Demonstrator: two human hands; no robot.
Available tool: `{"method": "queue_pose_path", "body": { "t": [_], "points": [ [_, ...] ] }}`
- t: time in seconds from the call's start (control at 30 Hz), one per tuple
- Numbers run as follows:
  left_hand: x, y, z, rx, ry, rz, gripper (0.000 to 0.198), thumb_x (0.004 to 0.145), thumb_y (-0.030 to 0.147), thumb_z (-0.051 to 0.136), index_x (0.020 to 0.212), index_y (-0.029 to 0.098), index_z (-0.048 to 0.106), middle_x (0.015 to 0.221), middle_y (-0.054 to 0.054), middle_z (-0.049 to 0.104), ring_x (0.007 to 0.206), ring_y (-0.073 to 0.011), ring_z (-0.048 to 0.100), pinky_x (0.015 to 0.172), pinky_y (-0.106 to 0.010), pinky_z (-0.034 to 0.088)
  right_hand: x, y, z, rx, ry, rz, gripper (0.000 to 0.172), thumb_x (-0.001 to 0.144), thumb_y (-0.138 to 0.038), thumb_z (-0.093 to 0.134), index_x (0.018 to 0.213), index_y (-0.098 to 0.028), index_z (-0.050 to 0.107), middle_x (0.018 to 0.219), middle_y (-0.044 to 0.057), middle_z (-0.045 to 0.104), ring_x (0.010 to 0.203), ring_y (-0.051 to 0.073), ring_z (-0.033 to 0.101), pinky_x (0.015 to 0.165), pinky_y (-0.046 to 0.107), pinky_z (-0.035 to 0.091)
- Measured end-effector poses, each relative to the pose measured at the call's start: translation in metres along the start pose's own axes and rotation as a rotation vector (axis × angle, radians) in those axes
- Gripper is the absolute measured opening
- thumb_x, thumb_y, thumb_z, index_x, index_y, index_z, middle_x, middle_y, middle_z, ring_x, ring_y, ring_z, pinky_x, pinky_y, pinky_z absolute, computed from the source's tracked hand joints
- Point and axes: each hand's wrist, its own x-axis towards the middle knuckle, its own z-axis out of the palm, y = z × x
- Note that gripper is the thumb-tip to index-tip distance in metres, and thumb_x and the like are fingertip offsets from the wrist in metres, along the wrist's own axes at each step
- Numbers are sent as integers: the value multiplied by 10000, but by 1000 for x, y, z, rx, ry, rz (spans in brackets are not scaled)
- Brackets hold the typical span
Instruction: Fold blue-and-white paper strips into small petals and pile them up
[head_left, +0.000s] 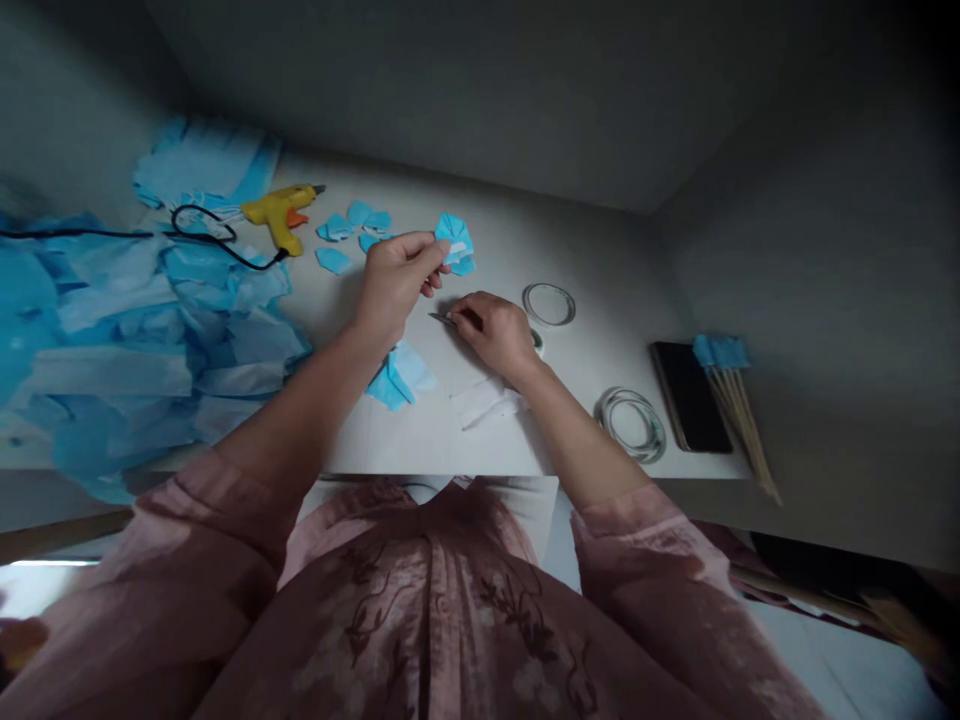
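My left hand [394, 282] is raised a little above the white table [420, 440] and pinches a small folded blue paper piece [455, 243] between thumb and fingers. My right hand [495, 333] rests on the table just right of it, fingers curled around a thin metal tool [442, 319] whose tip points left. I cannot make out what kind of tool it is. A folded blue paper shape [397, 378] lies under my left wrist, and white paper strips [487, 402] lie by my right wrist.
A yellow glue gun [281, 210] with a black cord lies at the back left beside several small blue cutouts [349, 235]. A heap of blue paper [120, 330] fills the left side. Tape rolls [549, 304] [631, 424], a dark phone [688, 395] and blue-tipped sticks [731, 395] lie right.
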Motion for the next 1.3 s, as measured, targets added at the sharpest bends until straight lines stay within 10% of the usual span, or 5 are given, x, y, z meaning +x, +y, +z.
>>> {"method": "queue_pose_path", "body": {
  "t": [0.43,0.67,0.83,1.3],
  "points": [
    [-2,-6,1,-21,-137,-68,181,840,238,679,689,151,631,647,1,613,563,-73,528,531,-187,410,6,24,1,632,348,205,213,950,-411,583,880,-211,605,738,-34,567,613,99,476,598,249,407],
    [-7,-4,3,114,-282,-147,191,791,261,677,640,152,636,583,4,592,528,-75,502,520,-201,388,2,23,-27,459,653,21,296,1002,-502,554,999,-235,682,888,14,663,773,126,613,658,266,480],
    [-6,-6,4,125,-301,-163,170,762,280,681,655,152,652,579,13,595,502,-70,487,500,-207,363,-3,14,-35,144,637,-269,237,1038,-364,536,979,-230,722,883,27,694,882,165,639,826,352,490],
    [-6,-6,3,116,-309,-146,177,714,305,696,635,155,644,581,11,603,507,-69,492,499,-208,362,-5,15,-32,-78,601,-265,275,1060,-342,476,1026,-240,729,905,43,675,897,185,597,864,393,453]
  ]
}}
